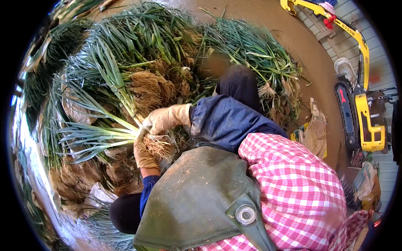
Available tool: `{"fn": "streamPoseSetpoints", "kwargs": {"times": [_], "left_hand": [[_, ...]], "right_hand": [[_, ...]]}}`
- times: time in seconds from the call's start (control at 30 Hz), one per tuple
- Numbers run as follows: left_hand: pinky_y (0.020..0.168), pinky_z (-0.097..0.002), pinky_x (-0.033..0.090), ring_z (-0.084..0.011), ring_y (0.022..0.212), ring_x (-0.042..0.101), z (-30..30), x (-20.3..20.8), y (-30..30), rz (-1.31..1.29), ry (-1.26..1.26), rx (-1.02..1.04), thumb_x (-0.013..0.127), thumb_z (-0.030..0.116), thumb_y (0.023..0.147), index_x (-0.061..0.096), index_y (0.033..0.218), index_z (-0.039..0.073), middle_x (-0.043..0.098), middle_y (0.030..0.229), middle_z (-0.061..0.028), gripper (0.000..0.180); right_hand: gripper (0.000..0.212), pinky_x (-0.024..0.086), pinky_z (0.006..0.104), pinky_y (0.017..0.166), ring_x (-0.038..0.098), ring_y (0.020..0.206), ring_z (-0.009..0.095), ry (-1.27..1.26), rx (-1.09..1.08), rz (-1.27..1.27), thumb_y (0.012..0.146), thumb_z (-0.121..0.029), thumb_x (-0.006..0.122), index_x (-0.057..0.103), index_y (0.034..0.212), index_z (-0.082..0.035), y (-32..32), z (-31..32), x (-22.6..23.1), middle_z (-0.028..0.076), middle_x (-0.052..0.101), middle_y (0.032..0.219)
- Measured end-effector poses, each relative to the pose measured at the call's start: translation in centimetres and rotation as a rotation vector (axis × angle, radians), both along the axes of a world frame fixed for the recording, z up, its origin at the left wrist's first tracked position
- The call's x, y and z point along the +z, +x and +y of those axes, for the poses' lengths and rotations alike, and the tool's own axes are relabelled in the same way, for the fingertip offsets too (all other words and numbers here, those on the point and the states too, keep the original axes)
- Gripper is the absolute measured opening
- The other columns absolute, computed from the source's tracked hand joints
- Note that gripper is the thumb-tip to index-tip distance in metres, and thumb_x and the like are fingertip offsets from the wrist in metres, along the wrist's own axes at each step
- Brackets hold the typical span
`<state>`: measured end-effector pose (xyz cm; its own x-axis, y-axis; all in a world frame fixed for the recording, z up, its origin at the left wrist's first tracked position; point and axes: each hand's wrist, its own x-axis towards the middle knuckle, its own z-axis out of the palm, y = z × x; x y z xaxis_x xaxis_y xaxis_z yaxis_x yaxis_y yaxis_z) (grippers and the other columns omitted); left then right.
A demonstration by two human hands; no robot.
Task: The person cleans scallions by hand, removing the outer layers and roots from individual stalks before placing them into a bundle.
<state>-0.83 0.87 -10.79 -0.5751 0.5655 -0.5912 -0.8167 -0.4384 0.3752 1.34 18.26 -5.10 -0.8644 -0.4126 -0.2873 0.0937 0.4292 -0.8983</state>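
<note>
My left hand (143, 152), in a tan glove, is closed round a bunch of leek-like plants (119, 134). Their blue-green leaves fan out to the left, and brown roots (160, 145) hang out beside the glove on the right. Just above, my right hand (169, 119), also in a tan glove, pinches the pale lower end of another leek-like stalk (125, 99), whose leaves point up and left. Both hands meet at the stem bases. The right fingertips are partly hidden.
A large heap of the same plants (138, 37) lies beyond my hands, roots (150, 90) toward me. Another pile (255, 54) is at the far right on the brown floor (305, 62). A yellow toy-like excavator (362, 108) stands at right, near a crumpled sack (315, 131). A green apron (197, 192) covers my lap.
</note>
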Motion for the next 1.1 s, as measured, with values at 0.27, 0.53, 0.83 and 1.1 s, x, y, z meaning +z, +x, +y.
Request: {"fn": "streamPoseSetpoints", "kwargs": {"times": [0.27, 0.53, 0.83, 1.1], "left_hand": [[0.071, -0.0372, 0.056, -0.026, 0.076, 0.065, 0.9, 0.5, 0.6, -0.015, 0.089, 0.033, 0.055, 0.013, 0.089, 0.058, 0.107, -0.002, 0.066, 0.095, -0.0131, 0.024], [0.077, -0.0363, 0.054, -0.0259, 0.087, 0.064, 0.7, 3.1, 0.8, 0.074, 0.111, 0.166, 0.053, 0.007, 0.087, 0.057, 0.106, -0.005, 0.065, 0.096, -0.0158, 0.023], [0.084, -0.0405, 0.053, -0.0316, 0.096, 0.063, 1.1, 4.0, 1.1, 0.062, 0.181, 0.223, 0.053, 0.006, 0.087, 0.055, 0.107, -0.006, 0.064, 0.101, -0.0219, 0.023], [0.069, -0.0404, 0.057, -0.0296, 0.081, 0.066, 2.0, 3.7, 1.3, -0.026, 0.326, 0.155, 0.054, 0.013, 0.089, 0.056, 0.11, -0.001, 0.065, 0.092, -0.0172, 0.025]], "right_hand": [[0.035, 0.045, 0.027, 0.059, 0.055, 0.067, 0.011, -0.256, -0.394, -0.078, 0.085, -0.038, 0.065, 0.064, 0.089, -0.004, -2.4, 1.0, -2.2, 0.004, 0.061, 0.072], [0.033, 0.048, 0.036, 0.062, 0.061, 0.067, 0.022, 0.274, -0.921, 0.098, 0.084, -0.04, 0.062, 0.064, 0.086, -0.007, -5.8, 3.9, -1.2, 0.009, 0.066, 0.078], [0.038, 0.049, 0.0291, 0.058, 0.061, 0.07, 0.015, 0.433, -1.056, 0.184, 0.086, -0.025, 0.065, 0.052, 0.114, -0.003, -10.2, 12.8, -0.4, 0.009, 0.063, 0.093], [0.041, 0.051, 0.0291, 0.062, 0.06, 0.073, 0.014, -0.184, -0.647, -0.128, 0.084, -0.043, 0.066, 0.061, 0.102, -0.006, -8.0, 1.2, -4.3, 0.007, 0.065, 0.089]]}}
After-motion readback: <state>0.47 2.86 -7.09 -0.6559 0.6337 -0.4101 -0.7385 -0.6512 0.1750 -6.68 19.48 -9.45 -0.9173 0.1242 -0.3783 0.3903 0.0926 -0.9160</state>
